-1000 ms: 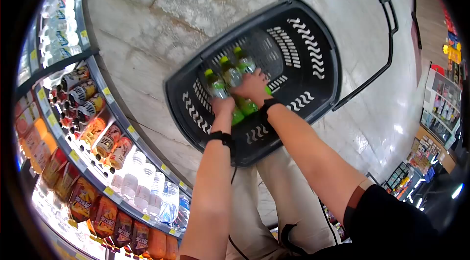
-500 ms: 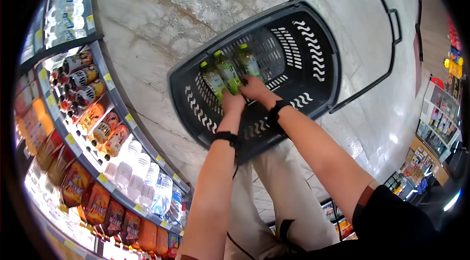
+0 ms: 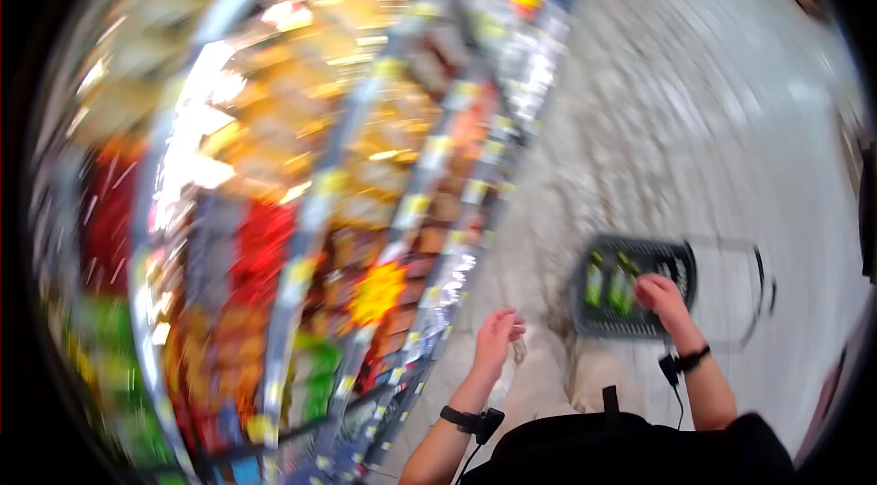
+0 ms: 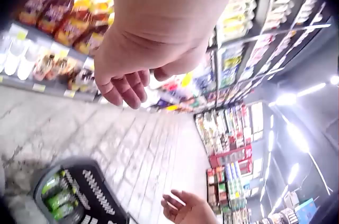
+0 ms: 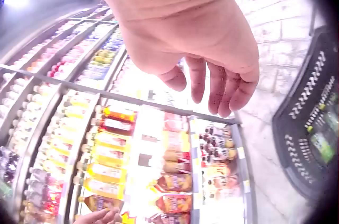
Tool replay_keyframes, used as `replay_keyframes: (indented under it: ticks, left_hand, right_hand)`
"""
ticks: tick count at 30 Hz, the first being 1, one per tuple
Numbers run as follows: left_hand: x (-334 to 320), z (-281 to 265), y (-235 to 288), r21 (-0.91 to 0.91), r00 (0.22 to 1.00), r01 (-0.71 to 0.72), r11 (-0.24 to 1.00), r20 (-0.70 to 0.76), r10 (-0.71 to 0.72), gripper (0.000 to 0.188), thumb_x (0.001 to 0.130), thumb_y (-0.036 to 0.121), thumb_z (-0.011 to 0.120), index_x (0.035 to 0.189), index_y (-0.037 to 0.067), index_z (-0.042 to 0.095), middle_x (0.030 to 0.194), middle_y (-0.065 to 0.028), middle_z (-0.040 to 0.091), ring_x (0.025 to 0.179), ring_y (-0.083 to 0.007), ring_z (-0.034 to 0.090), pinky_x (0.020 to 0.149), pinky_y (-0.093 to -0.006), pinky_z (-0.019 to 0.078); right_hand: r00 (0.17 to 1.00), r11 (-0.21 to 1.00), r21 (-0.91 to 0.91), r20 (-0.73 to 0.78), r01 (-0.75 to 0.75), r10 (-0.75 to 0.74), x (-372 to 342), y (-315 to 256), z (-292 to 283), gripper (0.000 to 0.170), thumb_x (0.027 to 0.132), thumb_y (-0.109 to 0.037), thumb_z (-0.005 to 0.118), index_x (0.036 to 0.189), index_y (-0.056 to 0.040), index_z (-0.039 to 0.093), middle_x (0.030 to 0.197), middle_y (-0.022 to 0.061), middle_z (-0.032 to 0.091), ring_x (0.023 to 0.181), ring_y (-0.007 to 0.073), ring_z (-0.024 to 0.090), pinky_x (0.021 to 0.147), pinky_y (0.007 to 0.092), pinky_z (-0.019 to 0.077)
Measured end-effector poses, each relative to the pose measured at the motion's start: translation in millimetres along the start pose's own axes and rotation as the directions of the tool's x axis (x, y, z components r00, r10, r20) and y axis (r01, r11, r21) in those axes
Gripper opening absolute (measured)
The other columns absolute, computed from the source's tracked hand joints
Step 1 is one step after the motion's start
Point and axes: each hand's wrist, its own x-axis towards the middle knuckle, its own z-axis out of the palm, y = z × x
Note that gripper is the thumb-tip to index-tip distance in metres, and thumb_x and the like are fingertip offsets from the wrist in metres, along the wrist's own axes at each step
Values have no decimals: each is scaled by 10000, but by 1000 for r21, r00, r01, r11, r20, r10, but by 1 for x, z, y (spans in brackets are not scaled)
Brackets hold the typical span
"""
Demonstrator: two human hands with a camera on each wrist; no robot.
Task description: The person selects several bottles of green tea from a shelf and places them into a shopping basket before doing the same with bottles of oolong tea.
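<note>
Both hands are empty and raised above the floor. In the head view the left hand hangs left of the basket, fingers loosely bent; the left wrist view shows the left hand with relaxed fingers. The right hand appears over the right part of the dark basket, and in the right wrist view the right hand has its fingers hanging loosely. Green-capped bottles lie side by side in the basket, seen also as green bottles in the left wrist view.
Shelves of drinks rise on the left, blurred in the head view. Pale floor lies around the basket, whose handle is folded out to the right. Further shelves stand beyond in the left wrist view.
Both hands have let go of the bottles and come up out of the basket, moving apart. The head view has swung toward the shelves, with the basket now smaller and lower right.
</note>
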Motion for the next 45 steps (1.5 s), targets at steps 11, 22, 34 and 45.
replay_keyframes:
  ticks: [11, 22, 34, 45]
  left_hand:
    - [-232, -191, 134, -19, 563, -785, 620, -440, 700, 209, 974, 87, 522, 1160, -8, 539, 982, -96, 642, 914, -164, 624, 841, -305, 509]
    - [-337, -311, 221, 383, 261, -839, 386, -339, 904, 109, 891, -11, 601, 999, -25, 590, 910, -69, 625, 864, -129, 594, 793, -251, 467]
    - [-321, -276, 389, 679, -96, -734, -9, -91, 991, 619, 773, 154, 767, 1279, -20, 455, 1197, -135, 555, 1070, -219, 545, 933, -344, 443]
    - [-258, -276, 483, 747, -89, -608, 269, -401, 912, 651, 755, 227, 801, 1232, -38, 444, 1073, -178, 633, 961, -239, 636, 850, -350, 499]
  right_hand:
    - [779, 892, -247, 606, 379, -163, -125, -153, 321, 206, 944, -196, 563, 1000, -22, 659, 910, 54, 685, 857, 151, 644, 742, 277, 494]
    - [55, 755, 296, 915, 585, -401, -330, -249, 564, 385, 931, -74, 589, 1291, -16, 468, 1106, 76, 606, 1052, 136, 568, 924, 294, 459]
    - [29, 577, 470, 758, 668, -652, -332, -292, 581, 436, 888, -80, 625, 1289, 3, 474, 1238, 111, 541, 1156, 170, 516, 943, 308, 426]
    - [-169, 503, 567, 756, 653, -633, -283, -356, 586, 453, 868, -99, 644, 1282, -3, 486, 1254, 72, 541, 1170, 155, 495, 927, 308, 414]
